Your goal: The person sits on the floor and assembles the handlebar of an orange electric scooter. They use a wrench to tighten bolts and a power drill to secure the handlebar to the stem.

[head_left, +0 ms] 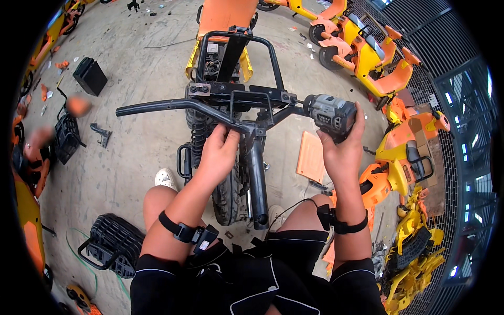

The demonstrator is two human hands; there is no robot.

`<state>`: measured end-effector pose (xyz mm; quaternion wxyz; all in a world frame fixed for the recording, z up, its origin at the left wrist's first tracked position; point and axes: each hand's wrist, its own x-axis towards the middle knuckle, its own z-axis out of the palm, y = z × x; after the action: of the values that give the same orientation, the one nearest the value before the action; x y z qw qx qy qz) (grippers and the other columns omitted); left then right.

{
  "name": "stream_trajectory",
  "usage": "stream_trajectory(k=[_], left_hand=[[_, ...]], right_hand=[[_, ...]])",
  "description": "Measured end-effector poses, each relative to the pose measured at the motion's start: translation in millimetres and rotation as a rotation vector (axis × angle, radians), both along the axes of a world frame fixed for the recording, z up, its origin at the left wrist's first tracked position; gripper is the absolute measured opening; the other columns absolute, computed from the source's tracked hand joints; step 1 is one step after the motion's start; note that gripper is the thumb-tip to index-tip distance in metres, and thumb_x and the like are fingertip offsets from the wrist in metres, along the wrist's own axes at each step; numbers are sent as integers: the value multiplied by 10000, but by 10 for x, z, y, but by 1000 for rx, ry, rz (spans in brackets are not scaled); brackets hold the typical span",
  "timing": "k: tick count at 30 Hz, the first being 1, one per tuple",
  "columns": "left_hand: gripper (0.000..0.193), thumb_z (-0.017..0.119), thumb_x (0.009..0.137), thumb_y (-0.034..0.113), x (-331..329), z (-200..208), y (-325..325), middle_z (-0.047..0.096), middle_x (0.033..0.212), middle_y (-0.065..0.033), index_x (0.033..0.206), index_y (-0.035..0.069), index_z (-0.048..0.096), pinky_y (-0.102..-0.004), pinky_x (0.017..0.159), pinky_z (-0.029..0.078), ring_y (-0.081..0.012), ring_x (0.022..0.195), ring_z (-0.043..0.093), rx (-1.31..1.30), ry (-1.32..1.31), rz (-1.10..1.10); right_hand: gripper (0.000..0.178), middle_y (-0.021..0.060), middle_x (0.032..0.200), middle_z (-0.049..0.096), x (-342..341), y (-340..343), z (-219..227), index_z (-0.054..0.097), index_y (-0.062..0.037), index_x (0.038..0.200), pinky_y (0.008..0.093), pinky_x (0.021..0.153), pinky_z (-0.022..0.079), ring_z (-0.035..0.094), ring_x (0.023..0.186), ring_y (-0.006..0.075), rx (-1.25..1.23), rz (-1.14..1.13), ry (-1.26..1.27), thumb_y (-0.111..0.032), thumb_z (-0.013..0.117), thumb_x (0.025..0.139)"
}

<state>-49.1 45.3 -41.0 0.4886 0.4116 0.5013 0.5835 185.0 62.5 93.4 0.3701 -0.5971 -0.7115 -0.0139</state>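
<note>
My right hand [346, 144] is wrapped round a grey and black cordless power driver [331, 111]. The driver points left, its tip close to the right end of a black crossbar [252, 94]; whether the tip touches a bolt there is too small to tell. My left hand [219, 151] pinches the black tubular frame [209, 111] just left of the joint where a thick tube [258, 181] slopes down toward me. This frame stands over the partly stripped scooter in front of me, with a coil spring [198, 139] and a tyre [227, 197] below it.
Orange and yellow scooters [370, 44] line the far right. An orange panel [311, 157] lies on the floor right of the wheel. At left are a black box [90, 76], a bracket [101, 135] and a black slatted rack [116, 244]. Yellow broken parts [415, 273] pile up at lower right.
</note>
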Motion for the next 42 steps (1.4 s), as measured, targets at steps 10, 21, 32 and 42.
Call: stream_trajectory(k=[10,21,32,42], left_hand=[[259,537,1009,197,-17,97,-75,656,934,-60,1127,-18,619,-290,752,476,-115,828,568,-38,-4,-101],[298,518,1021,216,-80,249,-147,663,979,-99,1132,-47,603,-321,824,484,-146,899,584,-54,-32,-185],[276,497,1021,247,-56,184,-119,619,868,-71,1073,-2,603,-302,722,471,-139,791,577,-10,37,-160],[303,512,1017,235,-67,236,-140,643,910,-156,1057,-54,592,-355,798,479,-202,838,582,-23,45,-151]], right_hand=[[959,273,1179,643,-168,277,621,163,-51,1538,492,849,511,650,1028,449,-204,-25,-368,-107,769,798],[940,249,1260,628,-284,264,808,217,-81,1535,434,950,491,641,1140,393,-332,-74,-394,-95,793,793],[943,241,1252,635,-171,290,753,222,-68,1531,420,958,488,643,1145,384,-294,-13,-364,-66,798,784],[939,235,1233,644,-220,405,852,228,-63,1528,432,932,501,647,1122,395,-297,22,-482,-72,795,780]])
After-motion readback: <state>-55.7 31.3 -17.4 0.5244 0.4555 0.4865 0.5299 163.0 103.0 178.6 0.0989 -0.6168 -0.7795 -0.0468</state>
